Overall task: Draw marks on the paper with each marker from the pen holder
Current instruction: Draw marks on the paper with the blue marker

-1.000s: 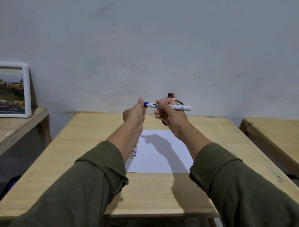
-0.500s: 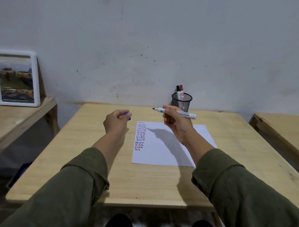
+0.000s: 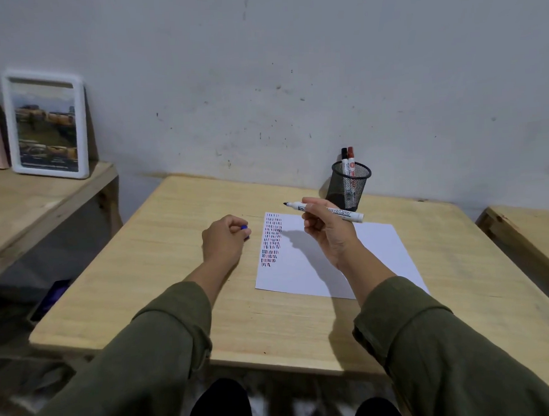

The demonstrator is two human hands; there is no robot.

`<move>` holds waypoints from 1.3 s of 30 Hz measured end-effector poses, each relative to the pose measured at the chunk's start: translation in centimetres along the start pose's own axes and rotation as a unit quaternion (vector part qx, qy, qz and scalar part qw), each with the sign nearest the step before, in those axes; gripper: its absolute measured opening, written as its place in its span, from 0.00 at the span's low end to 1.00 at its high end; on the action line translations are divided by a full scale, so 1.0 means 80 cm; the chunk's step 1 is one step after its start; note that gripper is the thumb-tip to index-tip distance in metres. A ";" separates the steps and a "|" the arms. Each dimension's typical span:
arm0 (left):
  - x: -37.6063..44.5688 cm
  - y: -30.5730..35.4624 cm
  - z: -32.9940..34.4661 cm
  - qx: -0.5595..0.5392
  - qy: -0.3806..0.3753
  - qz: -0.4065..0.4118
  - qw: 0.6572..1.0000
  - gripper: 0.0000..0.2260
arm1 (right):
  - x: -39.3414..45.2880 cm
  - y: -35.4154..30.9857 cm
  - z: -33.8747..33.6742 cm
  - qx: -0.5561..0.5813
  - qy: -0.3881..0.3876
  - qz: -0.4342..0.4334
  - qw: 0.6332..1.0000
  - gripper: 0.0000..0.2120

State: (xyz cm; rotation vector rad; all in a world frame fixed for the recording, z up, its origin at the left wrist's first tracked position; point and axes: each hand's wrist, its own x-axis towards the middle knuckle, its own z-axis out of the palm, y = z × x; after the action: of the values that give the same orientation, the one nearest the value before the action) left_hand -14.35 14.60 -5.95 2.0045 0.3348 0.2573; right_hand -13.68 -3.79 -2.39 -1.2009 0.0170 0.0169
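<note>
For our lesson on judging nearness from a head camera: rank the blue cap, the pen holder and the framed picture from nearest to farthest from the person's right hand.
1. Pen holder: just beyond the right hand, by the wall.
2. Blue cap: across the paper, in the closed left hand.
3. Framed picture: far left, on the side bench.

A plain study or hobby room: bare wooden table point(image 3: 163, 275) pushed against a scuffed grey wall point(image 3: 261, 82), mesh pen holder point(image 3: 347, 185) at its far edge, similar wooden benches either side, and a framed photo point(image 3: 44, 123) leaning on the left one.
</note>
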 end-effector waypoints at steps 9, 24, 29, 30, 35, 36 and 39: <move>-0.015 -0.018 -0.014 0.096 -0.082 0.038 0.991 0.31 | -0.018 0.022 -0.003 -0.042 -0.017 0.033 0.998 0.06; -0.029 -0.050 -0.017 0.258 -0.094 0.149 0.950 0.41 | -0.034 0.059 -0.010 -0.311 -0.007 -0.001 0.950 0.06; -0.026 -0.053 -0.015 0.268 -0.096 0.147 0.947 0.44 | -0.034 0.063 -0.012 -0.338 0.003 -0.010 0.941 0.10; -0.025 -0.054 -0.014 0.270 -0.095 0.147 0.947 0.45 | -0.034 0.062 -0.013 -0.342 0.002 -0.012 0.940 0.11; -0.025 -0.055 -0.014 0.279 -0.094 0.149 0.944 0.44 | -0.036 0.061 -0.012 -0.351 -0.006 -0.019 0.936 0.11; -0.025 -0.055 -0.014 0.281 -0.093 0.149 0.944 0.44 | -0.036 0.061 -0.012 -0.351 -0.008 -0.020 0.936 0.11; -0.025 -0.054 -0.014 0.284 -0.092 0.150 0.943 0.44 | -0.036 0.061 -0.013 -0.352 -0.006 -0.019 0.936 0.10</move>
State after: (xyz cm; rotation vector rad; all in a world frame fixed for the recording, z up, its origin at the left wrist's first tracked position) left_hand -17.11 16.65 -9.40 2.6317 -0.0308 0.1711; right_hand -16.70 -2.99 -7.26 -1.9202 -0.0248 -0.0042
